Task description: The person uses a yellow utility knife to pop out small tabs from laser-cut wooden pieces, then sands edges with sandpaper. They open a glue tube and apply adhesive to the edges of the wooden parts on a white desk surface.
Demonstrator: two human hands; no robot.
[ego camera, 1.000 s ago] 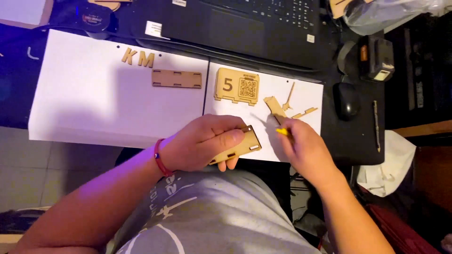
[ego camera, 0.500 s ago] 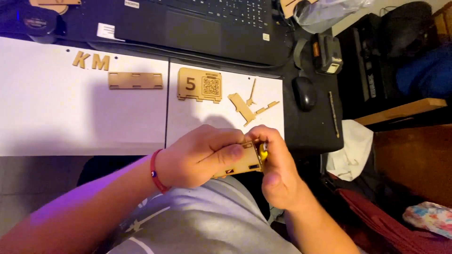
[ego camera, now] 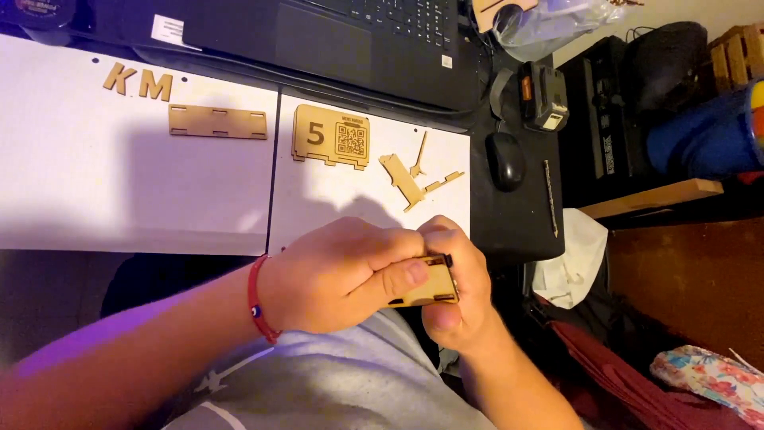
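From the head camera, you are holding a small slotted wooden panel (ego camera: pixel 420 285) over your lap, just below the worktop (ego camera: pixel 119 183) edge. Your left hand (ego camera: pixel 338 275) is closing its grip around it, thumb pressing flat; your right hand (ego camera: pixel 455 291) is pinching its end. Keep it level, pressing gently.

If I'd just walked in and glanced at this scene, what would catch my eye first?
Most likely the two hands meeting low in the middle: the left hand and the right hand pinch a small flat wooden panel between them, just above the person's lap. Next, the pale wooden cut-outs spread on the white sheets beyond: two wooden letters at upper left, a slotted strip, and a square plaque near the dark laptop.
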